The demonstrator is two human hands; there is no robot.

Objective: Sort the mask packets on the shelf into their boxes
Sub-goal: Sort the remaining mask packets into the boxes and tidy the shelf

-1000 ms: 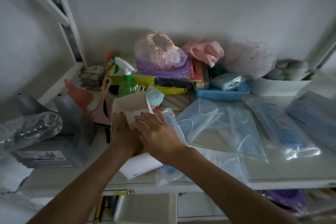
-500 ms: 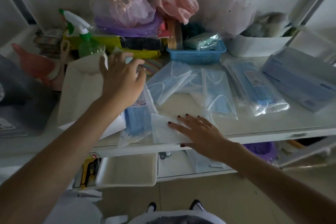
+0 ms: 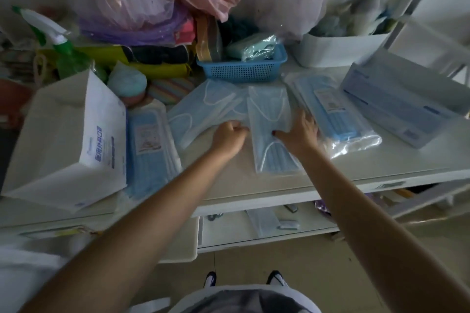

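**Both hands on the loose masks at mid-shelf**

At frame centre the left hand is curled into a fist on a mask packet; whether it pinches the plastic is unclear. The right hand lies flat, fingers spread, on another packet. A white box stands at left, a blue box at right, a basket behind on the shelf

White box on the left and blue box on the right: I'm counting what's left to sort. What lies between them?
Head view: between white box and blue box lie mask packets, with both hands on the middle ones.
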